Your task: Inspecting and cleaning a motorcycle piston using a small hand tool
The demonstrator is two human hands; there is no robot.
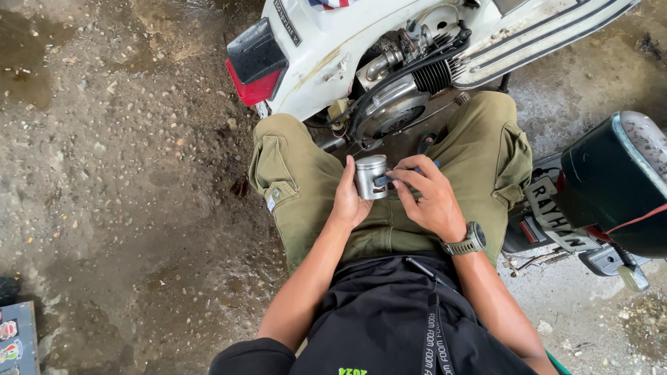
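Note:
I am squatting in olive trousers, looking down at my lap. My left hand (347, 201) grips a small silver metal piston (370, 176), held upright over my knees. My right hand (427, 198), with a green wristwatch on its wrist, pinches a thin blue-handled tool (417, 171) whose tip touches the piston's side. Right in front of my knees is the exposed engine (399, 83) of a white scooter (313, 62), with its finned cylinder and round cover showing.
A red and black tail light (256, 62) sticks out at the scooter's rear. Another scooter's dark green rear with a number plate (611, 194) stands close on my right. Wet, gritty concrete ground (125, 173) spreads to the left. A board corner lies at bottom left (17, 337).

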